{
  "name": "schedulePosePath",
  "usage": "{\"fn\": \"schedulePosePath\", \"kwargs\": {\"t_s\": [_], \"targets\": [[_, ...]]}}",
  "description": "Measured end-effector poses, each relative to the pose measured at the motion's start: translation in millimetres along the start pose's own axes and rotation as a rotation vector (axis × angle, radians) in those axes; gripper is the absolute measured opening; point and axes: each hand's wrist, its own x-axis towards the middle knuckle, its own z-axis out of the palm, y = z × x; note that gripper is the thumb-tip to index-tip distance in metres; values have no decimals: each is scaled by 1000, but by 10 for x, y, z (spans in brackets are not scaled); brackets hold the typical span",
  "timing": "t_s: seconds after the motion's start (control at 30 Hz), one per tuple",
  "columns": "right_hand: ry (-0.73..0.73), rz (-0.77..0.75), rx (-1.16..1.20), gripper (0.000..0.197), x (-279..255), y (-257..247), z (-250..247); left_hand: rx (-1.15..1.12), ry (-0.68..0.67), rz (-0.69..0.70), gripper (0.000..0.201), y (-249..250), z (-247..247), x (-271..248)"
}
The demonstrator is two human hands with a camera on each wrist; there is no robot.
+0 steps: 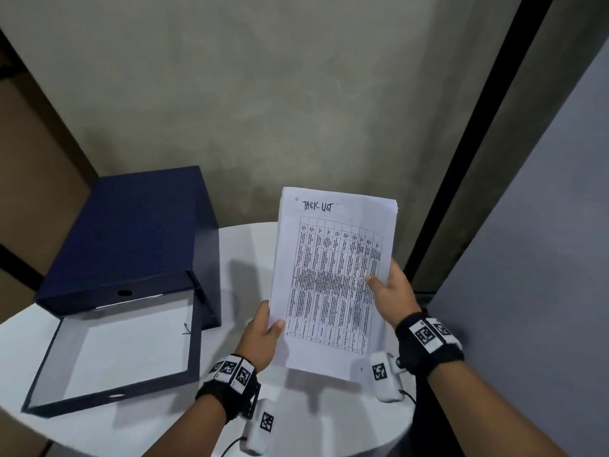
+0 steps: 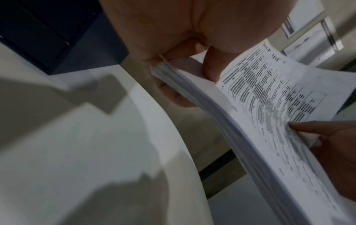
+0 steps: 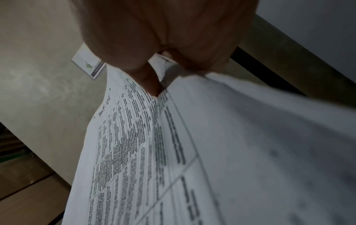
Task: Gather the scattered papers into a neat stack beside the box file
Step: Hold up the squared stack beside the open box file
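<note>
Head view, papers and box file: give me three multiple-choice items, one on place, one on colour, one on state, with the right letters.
1. Where is the paper stack?
A. lifted over the table
B. inside the box file
C. on the floor

2. What colour is the box file?
A. red
B. dark blue
C. green

3. How is the box file's lid?
A. shut
B. missing
C. open, lying flat

Answers:
A, the left hand and right hand hold the stack above the white table.
B, its outer faces show navy.
C, its white lining faces up.
</note>
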Motion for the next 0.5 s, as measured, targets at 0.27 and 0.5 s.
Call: {"fn": "schedulePosePath", "kwargs": {"t_s": [0.27, 0.5], "targets": [[-17, 43, 73, 38, 45, 16, -32, 19, 42, -46, 33, 183, 32, -164], [-112, 220, 218, 27, -50, 201, 53, 63, 122, -67, 35, 430, -474, -423]]}}
